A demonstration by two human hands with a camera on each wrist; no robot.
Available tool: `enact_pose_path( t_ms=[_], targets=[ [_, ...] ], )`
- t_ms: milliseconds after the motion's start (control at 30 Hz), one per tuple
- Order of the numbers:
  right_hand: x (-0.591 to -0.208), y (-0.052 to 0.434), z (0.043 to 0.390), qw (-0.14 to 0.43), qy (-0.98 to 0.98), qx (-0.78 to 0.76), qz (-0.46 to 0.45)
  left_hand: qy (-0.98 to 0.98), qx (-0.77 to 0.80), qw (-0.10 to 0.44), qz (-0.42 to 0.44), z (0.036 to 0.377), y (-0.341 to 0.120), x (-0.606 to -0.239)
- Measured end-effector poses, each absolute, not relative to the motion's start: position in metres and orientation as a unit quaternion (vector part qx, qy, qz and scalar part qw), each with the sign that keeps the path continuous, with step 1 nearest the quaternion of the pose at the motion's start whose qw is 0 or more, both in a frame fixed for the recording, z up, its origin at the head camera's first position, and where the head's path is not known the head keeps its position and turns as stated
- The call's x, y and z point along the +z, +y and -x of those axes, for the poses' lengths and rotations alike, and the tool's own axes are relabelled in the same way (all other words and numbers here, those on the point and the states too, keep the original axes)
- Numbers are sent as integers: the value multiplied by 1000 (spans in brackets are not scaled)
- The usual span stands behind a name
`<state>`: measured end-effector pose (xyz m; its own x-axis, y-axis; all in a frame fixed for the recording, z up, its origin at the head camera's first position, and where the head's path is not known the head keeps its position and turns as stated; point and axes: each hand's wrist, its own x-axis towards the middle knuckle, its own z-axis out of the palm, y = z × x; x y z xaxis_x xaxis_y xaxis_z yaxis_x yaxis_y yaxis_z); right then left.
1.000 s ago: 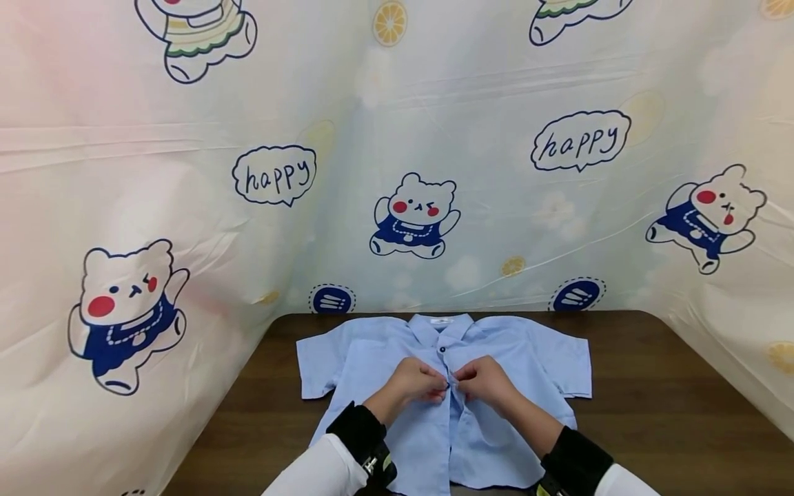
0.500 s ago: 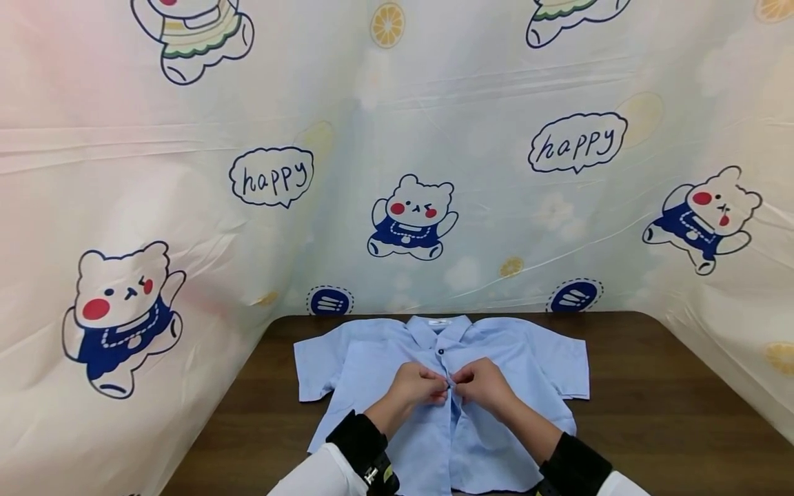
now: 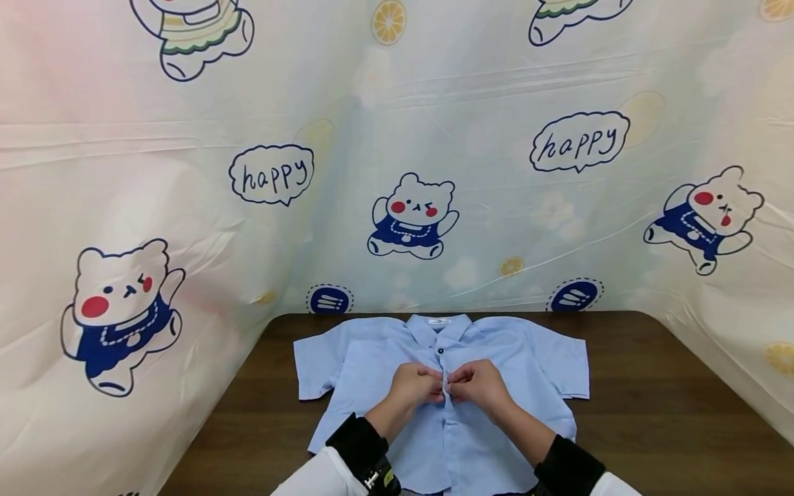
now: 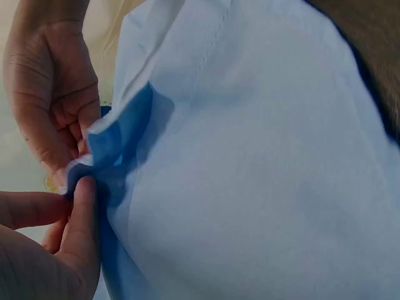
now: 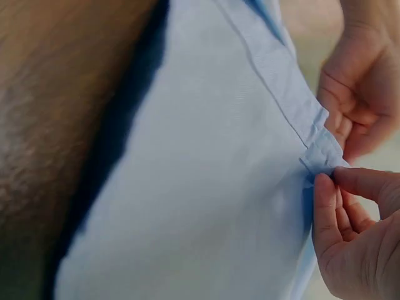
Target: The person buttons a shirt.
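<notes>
Our left hand (image 3: pixel 417 386) and right hand (image 3: pixel 479 384) pinch the shirt (image 3: pixel 372 365) placket edges together. Bare table (image 3: pixel 651 413) flanks both sleeves. Its collar points away from us.

head view high, looking down at table (image 3: pixel 651 413), wrist views close, sharing shirt (image 3: pixel 372 365) placket

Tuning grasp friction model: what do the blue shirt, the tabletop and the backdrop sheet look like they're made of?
Shirt: thin woven cloth, likely cotton or a blend; matte, stitched seams, soft creases where left hand and right hand pinch its front edges.
Tabletop: dark wood or wood-look laminate; streaky brown grain, low sheen.
Backdrop sheet: plastic film, probably; glossy highlights, sharp wrinkles, printed cartoons.
</notes>
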<state>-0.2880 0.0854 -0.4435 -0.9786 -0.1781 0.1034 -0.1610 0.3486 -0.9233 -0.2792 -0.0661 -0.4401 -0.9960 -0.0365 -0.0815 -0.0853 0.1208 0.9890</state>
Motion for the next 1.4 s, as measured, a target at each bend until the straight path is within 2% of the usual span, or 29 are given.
enact_pose_path(
  t_ms=[233,467,800,1033,1300,1400],
  targets=[
    [-445,82,285,-31,836,-534,123,786,617,-15,38,277,-65,-438],
    [-445,80,282,-20,828,-546,127,808,587,-41,43,275,-64,-437],
    [-444,84,284,28,807,-577,126,833,546,-84,31,275,-63,-441],
    [-441,85,283,68,788,-600,120,854,505,-127,-7,274,-61,-440],
    [-439,92,289,164,736,-642,137,856,497,-142,-21,275,-62,-443],
    [-439,96,289,184,743,-626,149,873,469,-121,-54,274,-67,-443]
  ],
)
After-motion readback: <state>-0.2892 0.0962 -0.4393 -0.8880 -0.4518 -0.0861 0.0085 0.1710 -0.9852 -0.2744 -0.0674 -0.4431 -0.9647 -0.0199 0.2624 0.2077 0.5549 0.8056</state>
